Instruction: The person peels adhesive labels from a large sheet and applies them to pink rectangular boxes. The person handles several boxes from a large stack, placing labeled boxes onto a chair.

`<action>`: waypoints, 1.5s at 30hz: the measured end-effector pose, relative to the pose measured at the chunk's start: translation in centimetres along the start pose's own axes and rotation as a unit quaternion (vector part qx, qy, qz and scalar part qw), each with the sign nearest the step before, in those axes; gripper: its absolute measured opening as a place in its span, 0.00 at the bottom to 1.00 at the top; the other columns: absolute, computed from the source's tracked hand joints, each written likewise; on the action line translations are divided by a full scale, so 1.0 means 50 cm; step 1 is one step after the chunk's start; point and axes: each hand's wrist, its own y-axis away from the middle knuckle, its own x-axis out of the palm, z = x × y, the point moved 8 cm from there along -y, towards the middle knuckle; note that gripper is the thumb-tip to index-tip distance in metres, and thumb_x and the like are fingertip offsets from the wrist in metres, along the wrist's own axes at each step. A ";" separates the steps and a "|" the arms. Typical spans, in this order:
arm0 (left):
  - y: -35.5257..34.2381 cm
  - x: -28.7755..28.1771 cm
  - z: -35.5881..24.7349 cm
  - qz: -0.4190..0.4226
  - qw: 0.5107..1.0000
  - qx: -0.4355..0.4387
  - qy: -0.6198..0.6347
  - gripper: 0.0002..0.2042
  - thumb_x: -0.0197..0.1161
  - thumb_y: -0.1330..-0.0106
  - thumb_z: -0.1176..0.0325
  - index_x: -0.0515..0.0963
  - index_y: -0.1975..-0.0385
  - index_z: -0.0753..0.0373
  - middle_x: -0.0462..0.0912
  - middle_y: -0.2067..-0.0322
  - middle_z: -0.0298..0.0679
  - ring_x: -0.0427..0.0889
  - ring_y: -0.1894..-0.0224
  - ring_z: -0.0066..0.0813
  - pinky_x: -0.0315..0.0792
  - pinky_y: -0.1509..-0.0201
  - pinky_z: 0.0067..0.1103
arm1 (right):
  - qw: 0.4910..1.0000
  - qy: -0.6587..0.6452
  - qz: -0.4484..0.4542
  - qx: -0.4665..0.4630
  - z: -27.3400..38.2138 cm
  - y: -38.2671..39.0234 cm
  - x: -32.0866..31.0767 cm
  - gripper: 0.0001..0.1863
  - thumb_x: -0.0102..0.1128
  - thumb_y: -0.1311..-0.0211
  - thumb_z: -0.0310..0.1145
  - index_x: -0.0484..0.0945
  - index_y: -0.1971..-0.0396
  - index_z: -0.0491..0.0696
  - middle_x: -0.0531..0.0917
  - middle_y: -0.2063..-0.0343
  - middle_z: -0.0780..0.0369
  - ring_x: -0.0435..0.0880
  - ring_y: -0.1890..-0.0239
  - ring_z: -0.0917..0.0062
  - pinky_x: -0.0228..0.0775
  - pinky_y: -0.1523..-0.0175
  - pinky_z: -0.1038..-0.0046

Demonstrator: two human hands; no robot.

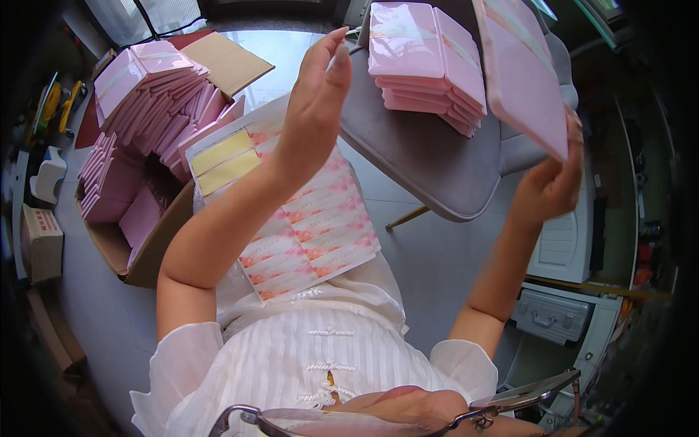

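My right hand [553,175] grips the lower end of a flat pink packet [520,69] with a pale band across it, tilted up over the chair. To its left, a stack of similar glossy pink packets [426,62] rests on the grey chair seat [429,171]. My left hand [320,95] is raised beside the seat's left edge, fingers stretched upward, with nothing visible in it. Across my lap lies a sheet of pink floral labels [313,233]. Near its upper left corner, a yellow patch [224,162] of bare backing shows.
At the left, an open cardboard box [156,247] is piled with pink packets [149,91]. A smaller carton [42,244] stands farther left. On the right, a silver case [552,313] sits in a shelf below a white unit [561,247].
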 end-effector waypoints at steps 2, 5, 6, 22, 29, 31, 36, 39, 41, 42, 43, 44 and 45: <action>-0.044 -0.015 0.105 -0.058 0.977 -0.162 0.127 0.36 0.38 0.28 0.43 0.53 0.36 0.72 0.56 0.36 0.52 0.53 0.30 0.39 0.47 0.27 0.32 | 0.999 0.014 0.043 0.017 -0.003 -0.023 0.124 0.18 0.53 0.35 0.25 0.73 0.46 0.53 0.82 0.53 0.62 0.84 0.54 0.67 0.80 0.55 0.71; -0.074 -0.021 0.243 -0.087 0.909 -0.358 0.194 0.41 0.41 0.31 0.39 0.50 0.35 0.74 0.53 0.34 0.56 0.47 0.29 0.41 0.45 0.28 0.32 | 0.968 -0.106 0.226 0.003 0.007 0.007 0.310 0.17 0.51 0.36 0.32 0.72 0.47 0.49 0.78 0.49 0.58 0.77 0.48 0.63 0.72 0.47 0.66; -0.084 0.001 0.266 -0.065 0.905 -0.375 0.192 0.41 0.43 0.33 0.38 0.51 0.35 0.72 0.53 0.34 0.53 0.46 0.28 0.41 0.45 0.28 0.32 | 0.956 -0.114 0.266 0.042 -0.013 0.044 0.334 0.19 0.50 0.34 0.36 0.70 0.45 0.49 0.75 0.45 0.58 0.75 0.45 0.62 0.71 0.46 0.66; -0.231 0.194 0.304 0.081 0.859 -0.397 0.314 0.30 0.46 0.34 0.40 0.71 0.45 0.59 0.76 0.47 0.43 0.76 0.46 0.36 0.70 0.43 0.32 | 0.946 -0.214 0.240 0.047 -0.037 0.124 0.354 0.68 0.83 0.79 0.45 0.49 0.31 0.56 0.62 0.36 0.57 0.63 0.36 0.54 0.61 0.36 0.59; -0.334 0.250 0.366 0.044 0.869 -0.354 0.341 0.32 0.39 0.32 0.40 0.68 0.41 0.60 0.72 0.43 0.42 0.72 0.43 0.35 0.66 0.41 0.34 | 0.948 -0.206 0.240 0.021 -0.141 0.095 0.409 0.63 0.83 0.81 0.38 0.55 0.35 0.55 0.62 0.37 0.57 0.64 0.37 0.57 0.64 0.38 0.60; -0.314 0.217 0.392 -0.063 0.839 -0.447 0.303 0.33 0.35 0.32 0.39 0.66 0.40 0.61 0.69 0.40 0.43 0.69 0.40 0.36 0.62 0.38 0.35 | 0.945 -0.197 0.250 0.072 -0.153 0.112 0.415 0.60 0.81 0.74 0.37 0.54 0.34 0.51 0.58 0.36 0.57 0.63 0.37 0.55 0.65 0.38 0.60; -0.262 0.113 0.427 -0.049 0.862 -0.460 0.208 0.32 0.30 0.29 0.41 0.66 0.42 0.61 0.70 0.45 0.47 0.65 0.40 0.37 0.57 0.36 0.37 | 0.952 -0.166 0.241 0.089 -0.105 0.125 0.384 0.56 0.77 0.63 0.38 0.50 0.33 0.48 0.53 0.35 0.53 0.57 0.35 0.54 0.64 0.37 0.61; -0.176 0.062 0.354 -0.011 0.854 -0.477 0.209 0.28 0.34 0.28 0.45 0.69 0.44 0.62 0.71 0.46 0.47 0.67 0.42 0.37 0.60 0.37 0.35 | 0.954 -0.203 0.204 0.087 -0.089 0.127 0.369 0.52 0.73 0.53 0.47 0.50 0.33 0.48 0.49 0.34 0.52 0.52 0.32 0.56 0.63 0.36 0.62; -0.114 0.008 0.278 0.068 0.864 -0.453 0.211 0.25 0.40 0.27 0.48 0.70 0.46 0.63 0.73 0.47 0.46 0.70 0.42 0.36 0.63 0.38 0.32 | 0.961 -0.176 0.199 0.070 -0.092 0.136 0.369 0.50 0.66 0.47 0.54 0.49 0.33 0.46 0.48 0.33 0.51 0.51 0.32 0.55 0.58 0.34 0.60; -0.086 -0.033 0.227 0.097 0.887 -0.409 0.194 0.23 0.43 0.27 0.50 0.71 0.47 0.63 0.74 0.48 0.45 0.71 0.43 0.35 0.64 0.38 0.31 | 0.967 -0.165 0.187 0.049 -0.092 0.136 0.364 0.48 0.61 0.44 0.57 0.48 0.32 0.46 0.49 0.33 0.51 0.50 0.31 0.54 0.50 0.31 0.57; -0.053 -0.075 0.180 0.128 0.906 -0.364 0.174 0.22 0.46 0.28 0.52 0.72 0.48 0.64 0.76 0.49 0.45 0.73 0.43 0.34 0.65 0.39 0.29 | 0.967 -0.173 0.177 0.066 -0.094 0.141 0.364 0.46 0.58 0.41 0.57 0.48 0.32 0.46 0.50 0.33 0.50 0.49 0.31 0.54 0.44 0.30 0.56; -0.022 -0.131 0.146 0.121 0.931 -0.315 0.136 0.20 0.47 0.28 0.54 0.73 0.49 0.64 0.78 0.51 0.44 0.76 0.46 0.34 0.66 0.40 0.28 | 0.972 -0.151 0.172 0.059 -0.095 0.145 0.362 0.45 0.57 0.39 0.56 0.48 0.32 0.46 0.50 0.33 0.50 0.50 0.31 0.54 0.46 0.30 0.56; 0.010 -0.185 0.111 0.117 0.952 -0.267 0.095 0.19 0.48 0.28 0.56 0.74 0.50 0.65 0.79 0.53 0.43 0.78 0.48 0.33 0.68 0.41 0.27 | 0.975 -0.135 0.163 0.062 -0.081 0.136 0.347 0.43 0.56 0.38 0.54 0.48 0.32 0.47 0.51 0.34 0.50 0.51 0.31 0.55 0.48 0.31 0.57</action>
